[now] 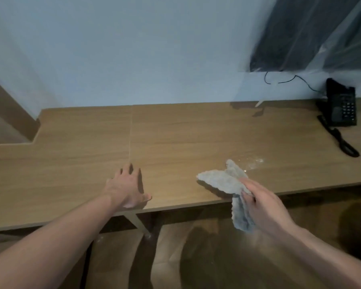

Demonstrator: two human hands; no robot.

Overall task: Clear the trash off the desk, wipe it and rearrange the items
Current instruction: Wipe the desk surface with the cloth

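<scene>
A wooden desk (pixel 175 134) stretches across the view against a pale blue wall. My left hand (pixel 126 187) rests flat on the desk near its front edge, fingers straight and spread. My right hand (pixel 258 202) grips a grey cloth (pixel 219 180) at the front edge of the desk. Part of the cloth lies on the desktop and part hangs down over the edge. A faint whitish smear (pixel 253 162) marks the desk just beyond the cloth.
A black desk phone (pixel 341 106) stands at the back right corner, its coiled cord (pixel 340 140) trailing forward. A thin black cable (pixel 288 80) runs along the wall. Clear plastic sheeting over something dark (pixel 313 32) hangs at the top right. A notch (pixel 10 130) cuts the desk's left side.
</scene>
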